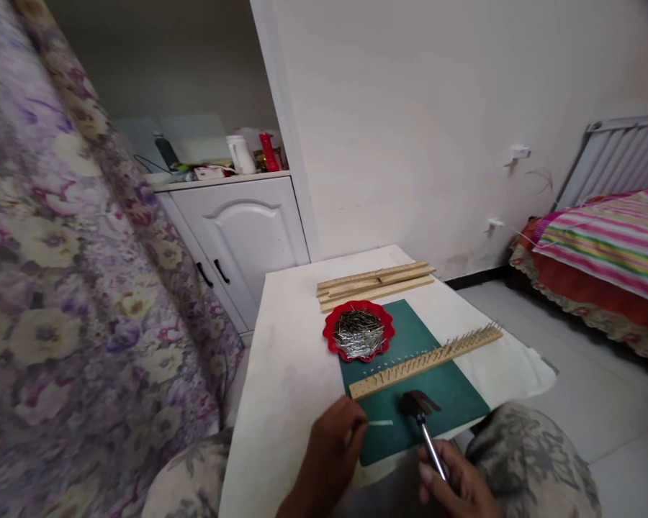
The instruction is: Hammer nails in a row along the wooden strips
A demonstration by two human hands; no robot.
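Observation:
My right hand [456, 485] grips the metal handle of a small hammer [420, 411], whose dark head rests on the green cutting mat [453, 392]. My left hand [332, 450] is curled at the mat's near left corner, fingertips pinched beside a small pale sliver [381, 422]; whether it holds anything is unclear. Just beyond lies a wooden strip [426, 360] studded with a row of upright nails. A red scalloped dish [359, 331] heaped with metal nails sits at the mat's far left.
Several plain wooden strips [375, 283] lie stacked at the far end of the white table [286, 360]. A floral curtain [59, 288] hangs at the left, a white cabinet [243, 230] behind, and a bed with a striped cover [610, 248] at the right. My patterned knee [534, 453] is beside the table edge.

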